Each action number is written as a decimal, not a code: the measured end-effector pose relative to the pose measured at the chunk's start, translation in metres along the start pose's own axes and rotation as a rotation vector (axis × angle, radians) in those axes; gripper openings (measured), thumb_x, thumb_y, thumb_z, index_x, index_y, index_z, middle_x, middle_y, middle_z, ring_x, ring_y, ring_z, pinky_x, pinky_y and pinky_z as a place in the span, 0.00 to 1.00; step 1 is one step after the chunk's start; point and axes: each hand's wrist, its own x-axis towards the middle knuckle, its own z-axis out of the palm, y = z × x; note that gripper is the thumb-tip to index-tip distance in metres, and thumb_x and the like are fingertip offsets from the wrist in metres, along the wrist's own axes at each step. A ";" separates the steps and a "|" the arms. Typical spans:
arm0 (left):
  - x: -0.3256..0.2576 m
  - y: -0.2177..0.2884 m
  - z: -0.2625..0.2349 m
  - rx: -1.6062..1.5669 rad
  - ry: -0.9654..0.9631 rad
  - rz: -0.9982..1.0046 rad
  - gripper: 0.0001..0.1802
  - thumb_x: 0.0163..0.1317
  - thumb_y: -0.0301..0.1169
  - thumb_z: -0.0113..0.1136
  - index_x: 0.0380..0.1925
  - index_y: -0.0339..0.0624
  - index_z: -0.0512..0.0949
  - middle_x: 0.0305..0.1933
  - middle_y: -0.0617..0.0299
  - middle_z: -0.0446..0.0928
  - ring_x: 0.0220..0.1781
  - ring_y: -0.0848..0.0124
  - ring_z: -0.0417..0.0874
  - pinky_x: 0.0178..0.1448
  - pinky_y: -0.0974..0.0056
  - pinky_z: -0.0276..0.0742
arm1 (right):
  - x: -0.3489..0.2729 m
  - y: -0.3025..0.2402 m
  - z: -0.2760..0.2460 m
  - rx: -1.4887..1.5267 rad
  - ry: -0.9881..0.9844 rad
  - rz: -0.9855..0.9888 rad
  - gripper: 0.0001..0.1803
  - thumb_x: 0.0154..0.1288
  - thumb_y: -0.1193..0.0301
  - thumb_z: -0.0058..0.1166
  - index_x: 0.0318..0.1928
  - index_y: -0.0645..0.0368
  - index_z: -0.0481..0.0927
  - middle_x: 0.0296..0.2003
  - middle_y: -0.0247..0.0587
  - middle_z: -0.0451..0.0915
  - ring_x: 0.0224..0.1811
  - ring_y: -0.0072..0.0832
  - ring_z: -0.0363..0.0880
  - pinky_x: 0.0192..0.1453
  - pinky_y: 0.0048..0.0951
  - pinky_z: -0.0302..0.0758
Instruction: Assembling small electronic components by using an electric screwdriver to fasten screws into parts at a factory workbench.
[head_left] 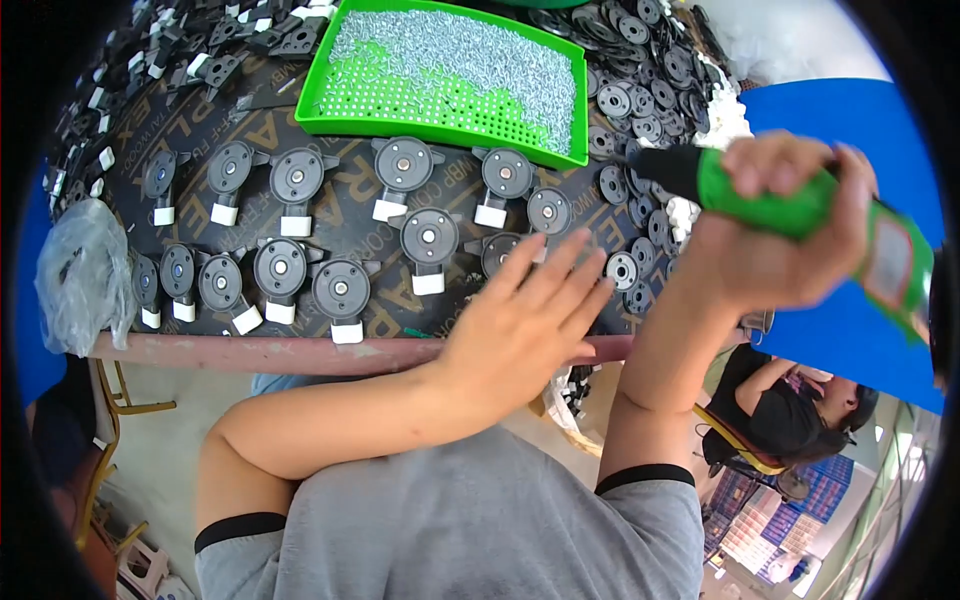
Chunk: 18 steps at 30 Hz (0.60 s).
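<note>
My right hand is wrapped round a green and black cordless screwdriver, raised at the right of the table and a little blurred. Its black nose points left, over the piled discs. With fingers stretched out, my left hand hovers over the table's near edge and partly hides a black round part beneath it. Two rows of such black assemblies, each a disc with a centre screw and most with a white tab, lie across the table. Behind them stands a green tray of small silver screws.
Loose black discs and white pieces are heaped at the right. Black brackets with white ends cover the far left. A clear plastic bag hangs at the left corner. Another person sits beyond, at the lower right.
</note>
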 end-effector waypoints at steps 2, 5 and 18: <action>0.002 0.001 0.012 0.090 -0.098 0.019 0.32 0.66 0.51 0.56 0.64 0.45 0.74 0.73 0.60 0.68 0.80 0.57 0.56 0.80 0.44 0.49 | 0.013 0.030 0.011 -0.178 0.024 -0.069 0.13 0.78 0.61 0.43 0.45 0.59 0.68 0.22 0.40 0.72 0.18 0.32 0.70 0.25 0.37 0.74; -0.004 -0.001 0.013 0.121 -0.113 0.011 0.31 0.67 0.50 0.56 0.63 0.44 0.75 0.72 0.61 0.68 0.80 0.57 0.56 0.80 0.44 0.48 | 0.019 0.071 0.024 -0.029 0.054 -0.093 0.09 0.71 0.72 0.52 0.46 0.62 0.69 0.19 0.43 0.71 0.15 0.32 0.70 0.23 0.36 0.74; -0.018 -0.030 -0.010 -0.030 0.030 -0.113 0.22 0.56 0.42 0.69 0.49 0.46 0.85 0.61 0.67 0.78 0.76 0.57 0.66 0.75 0.40 0.55 | 0.017 0.109 0.018 -0.072 -0.049 -0.012 0.10 0.70 0.76 0.50 0.46 0.69 0.68 0.19 0.46 0.72 0.15 0.31 0.70 0.21 0.34 0.74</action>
